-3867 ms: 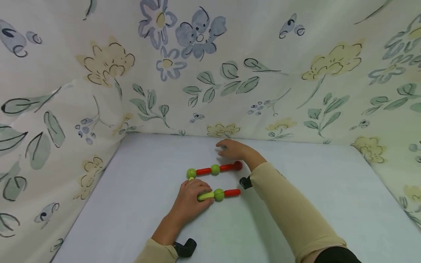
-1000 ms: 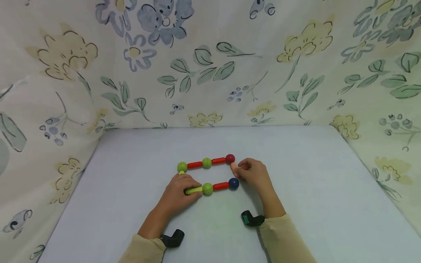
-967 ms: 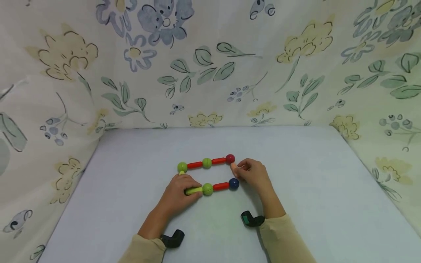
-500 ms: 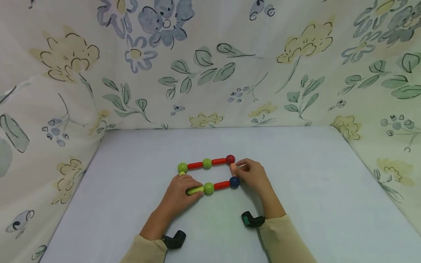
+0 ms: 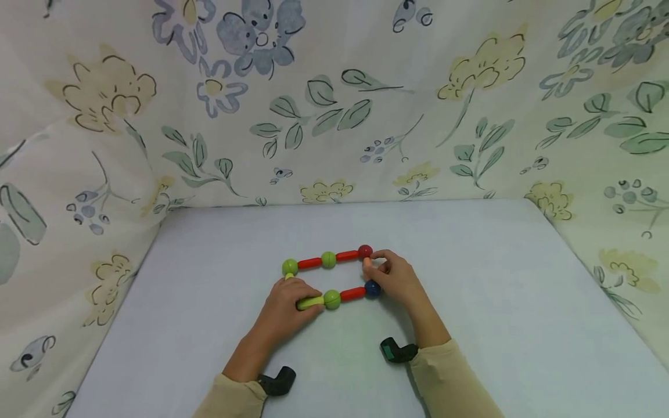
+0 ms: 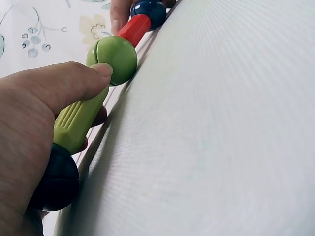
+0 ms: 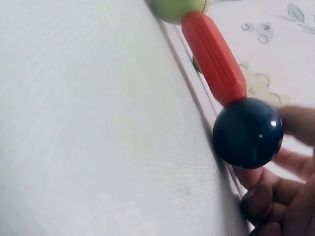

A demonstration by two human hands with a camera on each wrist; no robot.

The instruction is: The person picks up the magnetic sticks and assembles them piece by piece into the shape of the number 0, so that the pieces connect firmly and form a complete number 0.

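Observation:
A four-sided outline of magnetic rods and balls lies on the white table. My left hand (image 5: 284, 307) grips its left part, thumb along a yellow-green rod (image 6: 78, 120) and tip on a green ball (image 6: 115, 59). A dark blue ball (image 6: 56, 179) shows under that palm. My right hand (image 5: 399, 281) pinches a short orange rod (image 5: 367, 266) at the right side, between the red ball (image 5: 365, 251) and the blue ball (image 5: 372, 289). Red rods (image 5: 352, 294) run along the near and far sides, and the far side has a green ball (image 5: 328, 259) midway.
The white table (image 5: 496, 290) stretches around the outline. Flower-printed cloth (image 5: 334, 116) rises behind it and at both sides. A black wrist camera (image 5: 278, 381) is on the left wrist and another camera (image 5: 398, 350) on the right.
The right hand came back from the far side. A blue ball now ends the near red rod. The orange rod arrived in the right fingers and shifted slightly left; the left hand kept its grip.

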